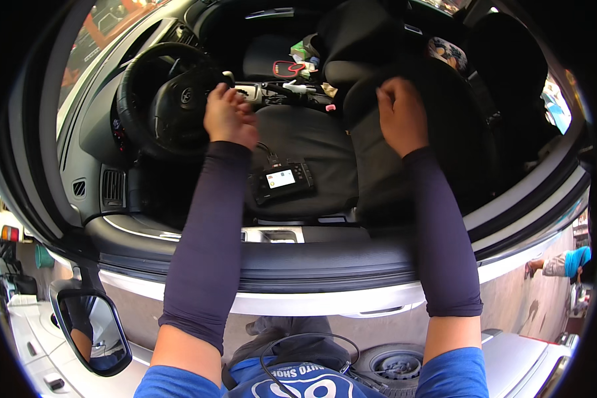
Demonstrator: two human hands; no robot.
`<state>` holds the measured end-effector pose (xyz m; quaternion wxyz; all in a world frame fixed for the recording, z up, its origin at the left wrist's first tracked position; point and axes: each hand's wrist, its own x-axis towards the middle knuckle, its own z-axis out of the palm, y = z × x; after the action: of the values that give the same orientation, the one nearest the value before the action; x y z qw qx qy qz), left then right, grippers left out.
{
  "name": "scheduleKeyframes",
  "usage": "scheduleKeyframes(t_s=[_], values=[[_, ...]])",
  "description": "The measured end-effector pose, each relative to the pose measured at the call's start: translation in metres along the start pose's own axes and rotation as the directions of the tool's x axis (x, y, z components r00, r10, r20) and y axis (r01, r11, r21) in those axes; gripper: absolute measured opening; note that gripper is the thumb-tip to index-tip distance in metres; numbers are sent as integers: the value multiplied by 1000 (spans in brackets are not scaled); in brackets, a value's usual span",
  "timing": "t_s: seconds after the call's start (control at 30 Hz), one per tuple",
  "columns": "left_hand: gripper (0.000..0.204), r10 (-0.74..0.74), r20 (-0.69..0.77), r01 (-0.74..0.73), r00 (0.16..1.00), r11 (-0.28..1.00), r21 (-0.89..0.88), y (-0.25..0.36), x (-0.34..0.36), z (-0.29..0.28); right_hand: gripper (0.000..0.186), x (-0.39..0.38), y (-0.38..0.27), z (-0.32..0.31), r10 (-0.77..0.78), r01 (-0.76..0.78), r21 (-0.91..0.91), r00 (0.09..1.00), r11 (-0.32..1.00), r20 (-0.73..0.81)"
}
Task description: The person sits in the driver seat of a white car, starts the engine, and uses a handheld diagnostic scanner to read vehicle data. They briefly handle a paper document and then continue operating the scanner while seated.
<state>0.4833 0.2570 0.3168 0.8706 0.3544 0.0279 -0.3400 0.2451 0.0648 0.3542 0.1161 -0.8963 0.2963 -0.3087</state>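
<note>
Both my arms, in dark sleeves, reach through the car's open door window. My left hand [231,118] is raised near the steering wheel [127,99], slightly blurred, its fingers loosely bent and apart, with nothing seen in them. Over the front seat's backrest [368,126], my right hand [402,118] hangs in the air with fingers curled in; no object shows in it. Between my arms a black handheld scan tool [282,182] with a lit screen lies on the seat cushion [312,136]. A cable [266,149] runs from its top. Neither hand touches it.
The door sill [325,262] crosses below my forearms. A side mirror [93,328] juts out at lower left. Beyond the gear lever [228,75], a red-rimmed device [288,69] lies on the far seat. A wheel [395,363] stands by my legs; another person [567,264] is at far right.
</note>
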Motion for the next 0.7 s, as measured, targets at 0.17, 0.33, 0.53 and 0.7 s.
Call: scheduleKeyframes(t_s=[0.17,0.33,0.53,0.7], values=[[22,51,-46,-52,998,998,-29,13,-1,-3,64,-10,17,12,-43,10,-264,992,964,-118],[16,149,-47,-146,988,988,59,2,-12,7,49,-7,-11,-1,112,-47,-254,962,966,248],[22,310,35,-299,950,875,380,-8,-11,11,27,-8,-3,-3,13,-15,-65,1000,998,-27],[46,-105,407,-345,907,365,864,-48,-30,18,29,-7,-4,-5,3,-8,-60,998,998,-70]])
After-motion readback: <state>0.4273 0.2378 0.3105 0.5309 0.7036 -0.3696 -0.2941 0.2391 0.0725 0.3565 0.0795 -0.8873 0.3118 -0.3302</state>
